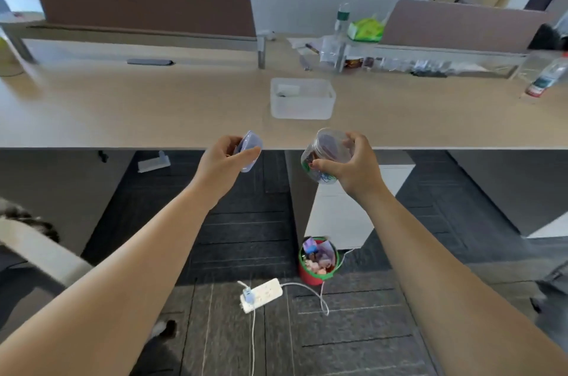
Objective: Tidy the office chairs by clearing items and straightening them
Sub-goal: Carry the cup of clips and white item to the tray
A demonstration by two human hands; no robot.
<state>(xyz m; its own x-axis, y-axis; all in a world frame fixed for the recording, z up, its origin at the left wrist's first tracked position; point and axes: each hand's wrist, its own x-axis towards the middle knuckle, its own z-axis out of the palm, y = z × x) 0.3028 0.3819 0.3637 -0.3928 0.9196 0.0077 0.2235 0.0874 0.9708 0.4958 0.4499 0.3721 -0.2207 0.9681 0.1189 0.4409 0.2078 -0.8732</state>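
1. The right hand [353,162] has its fingers [350,143] curled most of the way round a clear plastic jar [322,157] of coloured paper clips. The thumb presses the near side, and the jar is tilted with its open mouth toward the tabletop [123,105].
2. The left hand [222,160] pinches the jar's clear lid [250,149] between thumb and closed fingers, holding it on edge. The lid is off and well apart from the jar.
3. Both hands hover at the near edge of the tabletop, in front of a white open storage box [302,99] that stands on it.
4. One office chair [33,252] shows only in part at the lower left, its pale arm and dark seat turned away from the desk; it looks unstraightened.
5. My judgement: the jar and lid are items being cleared, so this is early or mid-task. The jar has yet to be closed and set down, and the chairs have yet to be squared up.
6. A power strip [261,294] and a red bin [318,262] sit on the floor below.
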